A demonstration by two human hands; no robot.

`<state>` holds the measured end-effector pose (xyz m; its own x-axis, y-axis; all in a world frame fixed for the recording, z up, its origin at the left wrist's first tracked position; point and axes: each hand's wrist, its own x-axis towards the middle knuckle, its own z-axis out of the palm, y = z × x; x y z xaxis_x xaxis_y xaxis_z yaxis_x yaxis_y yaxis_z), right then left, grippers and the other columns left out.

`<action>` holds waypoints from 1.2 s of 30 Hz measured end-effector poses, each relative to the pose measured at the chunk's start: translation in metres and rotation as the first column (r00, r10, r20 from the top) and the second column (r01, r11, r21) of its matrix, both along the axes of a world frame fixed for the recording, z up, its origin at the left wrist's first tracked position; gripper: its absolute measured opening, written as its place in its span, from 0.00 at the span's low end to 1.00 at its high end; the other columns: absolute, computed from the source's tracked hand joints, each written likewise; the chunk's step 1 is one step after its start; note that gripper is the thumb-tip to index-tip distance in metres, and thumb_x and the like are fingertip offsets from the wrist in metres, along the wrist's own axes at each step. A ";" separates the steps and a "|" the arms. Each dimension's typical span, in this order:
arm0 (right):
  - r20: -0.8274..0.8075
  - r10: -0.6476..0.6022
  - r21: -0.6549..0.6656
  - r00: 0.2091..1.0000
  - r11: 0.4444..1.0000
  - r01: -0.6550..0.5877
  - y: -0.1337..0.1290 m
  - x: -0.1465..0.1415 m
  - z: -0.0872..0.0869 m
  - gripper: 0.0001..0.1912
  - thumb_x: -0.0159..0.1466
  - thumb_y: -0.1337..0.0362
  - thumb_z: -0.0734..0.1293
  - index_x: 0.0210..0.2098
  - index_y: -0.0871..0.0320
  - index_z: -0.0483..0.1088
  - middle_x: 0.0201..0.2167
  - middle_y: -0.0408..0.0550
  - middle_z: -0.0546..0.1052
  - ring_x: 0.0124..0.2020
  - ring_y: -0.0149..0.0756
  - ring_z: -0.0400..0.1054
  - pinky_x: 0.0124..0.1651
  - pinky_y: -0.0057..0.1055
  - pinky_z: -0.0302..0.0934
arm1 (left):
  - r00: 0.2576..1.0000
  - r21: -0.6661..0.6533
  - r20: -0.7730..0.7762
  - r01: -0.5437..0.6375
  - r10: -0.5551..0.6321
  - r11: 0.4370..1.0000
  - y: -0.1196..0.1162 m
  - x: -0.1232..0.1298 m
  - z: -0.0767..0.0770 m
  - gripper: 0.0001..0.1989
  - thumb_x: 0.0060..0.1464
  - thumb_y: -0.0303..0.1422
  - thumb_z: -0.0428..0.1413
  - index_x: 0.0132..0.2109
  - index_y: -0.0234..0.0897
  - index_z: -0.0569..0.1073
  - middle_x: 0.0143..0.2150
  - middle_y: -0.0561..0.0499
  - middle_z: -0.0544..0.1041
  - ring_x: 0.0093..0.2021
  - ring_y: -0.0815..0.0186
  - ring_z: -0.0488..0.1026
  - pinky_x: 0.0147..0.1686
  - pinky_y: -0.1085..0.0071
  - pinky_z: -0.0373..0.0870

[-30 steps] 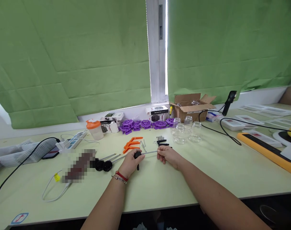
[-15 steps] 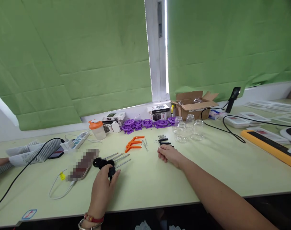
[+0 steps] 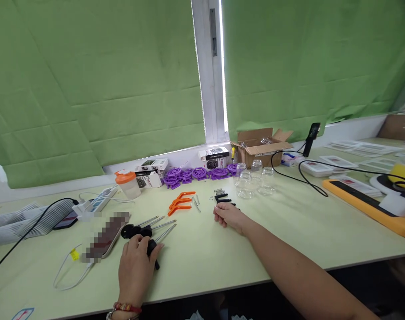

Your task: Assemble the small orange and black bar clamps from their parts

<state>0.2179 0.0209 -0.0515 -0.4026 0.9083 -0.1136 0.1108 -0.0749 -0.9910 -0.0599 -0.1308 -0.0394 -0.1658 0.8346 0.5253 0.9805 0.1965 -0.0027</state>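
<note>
My left hand (image 3: pixel 136 262) is closed round a black-handled tool (image 3: pixel 151 247) with a thin metal shaft, low over the table. Just beyond it lie several similar black tools (image 3: pixel 130 230) with metal shafts. My right hand (image 3: pixel 227 215) rests near the small black parts (image 3: pixel 224 201), its fingers curled together; whatever they hold, if anything, is hidden. A coiled spring group (image 3: pixel 219 192) lies behind those parts. Between my hands, farther back, are orange frames (image 3: pixel 180 202) and thin metal pins (image 3: pixel 196 202).
Purple parts (image 3: pixel 199 173), boxes (image 3: pixel 214 154), glass jars (image 3: pixel 245 186) and an open carton (image 3: pixel 262 153) stand at the back. A phone (image 3: pixel 111 238) and an orange-lidded cup (image 3: pixel 128 184) are left. Black cables cross the right side, near a yellow-orange tool (image 3: pixel 365 204).
The view has shifted slightly to the right. My left hand has turned lower over the black tool, whose shaft now shows beyond the fingers. At the left edge, another person's hand has left the view.
</note>
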 end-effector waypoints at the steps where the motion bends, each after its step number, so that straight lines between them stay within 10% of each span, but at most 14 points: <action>1: -0.001 0.000 0.000 1.000 1.000 0.000 0.000 0.000 0.001 0.12 0.61 0.59 0.60 0.26 0.59 0.64 0.21 0.44 0.70 0.18 0.23 0.58 0.19 0.21 0.54 | 1.000 0.005 -0.014 -0.003 0.003 1.000 0.001 0.000 0.001 0.22 0.52 0.46 0.48 0.42 0.31 0.72 0.45 0.40 0.68 0.44 0.54 0.64 0.45 0.62 0.62; 17: -0.040 -0.009 0.020 0.999 1.000 0.010 0.002 0.006 0.006 0.11 0.59 0.58 0.61 0.25 0.59 0.63 0.22 0.43 0.70 0.18 0.24 0.58 0.20 0.22 0.55 | 0.993 -0.108 -0.087 -0.089 0.079 0.990 0.024 -0.013 0.010 0.19 0.53 0.42 0.47 0.45 0.33 0.68 0.50 0.40 0.67 0.49 0.51 0.61 0.46 0.58 0.55; 26: 0.115 -0.317 0.412 0.941 0.878 0.245 0.024 0.051 0.023 0.07 0.52 0.60 0.67 0.24 0.58 0.68 0.21 0.42 0.69 0.21 0.27 0.57 0.25 0.25 0.52 | 0.995 -0.046 -0.077 -0.061 0.057 0.997 0.027 -0.011 0.014 0.22 0.52 0.45 0.47 0.46 0.33 0.68 0.49 0.39 0.68 0.49 0.50 0.62 0.47 0.55 0.55; 32: 0.564 -0.370 0.516 0.738 0.856 0.034 0.029 0.058 0.017 0.04 0.47 0.66 0.70 0.25 0.55 0.74 0.28 0.47 0.74 0.26 0.33 0.63 0.27 0.27 0.50 | 0.972 0.088 0.068 0.220 -0.226 0.972 0.051 0.038 0.045 0.21 0.51 0.46 0.51 0.45 0.33 0.68 0.49 0.40 0.68 0.49 0.52 0.63 0.48 0.56 0.58; 36: 0.716 -0.336 0.483 0.613 0.872 -0.087 0.022 0.051 0.020 0.06 0.47 0.67 0.69 0.27 0.56 0.75 0.28 0.47 0.75 0.29 0.34 0.66 0.27 0.26 0.48 | 0.793 0.109 0.310 0.518 -0.525 0.848 0.079 0.086 0.051 0.16 0.51 0.42 0.52 0.44 0.37 0.67 0.45 0.44 0.70 0.47 0.58 0.66 0.47 0.60 0.61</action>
